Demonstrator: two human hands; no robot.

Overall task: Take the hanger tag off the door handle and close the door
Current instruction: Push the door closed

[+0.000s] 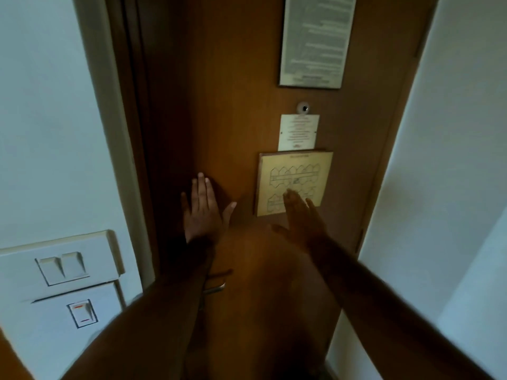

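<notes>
A brown wooden door [236,111] fills the middle of the head view and sits against its frame on the left. My left hand [203,212] lies flat on the door with fingers spread, holding nothing. My right hand [301,218] is also flat and open, its fingertips on the lower edge of a yellowish floor-plan plaque [295,171]. A metal door handle [215,288] shows just below my left forearm, mostly hidden by it. No hanger tag is in view.
Light switch panels [61,267] are on the white wall at the left. A peephole [302,107], a small white notice [299,132] and a framed notice [315,39] are mounted on the door. White wall [452,160] flanks the right side.
</notes>
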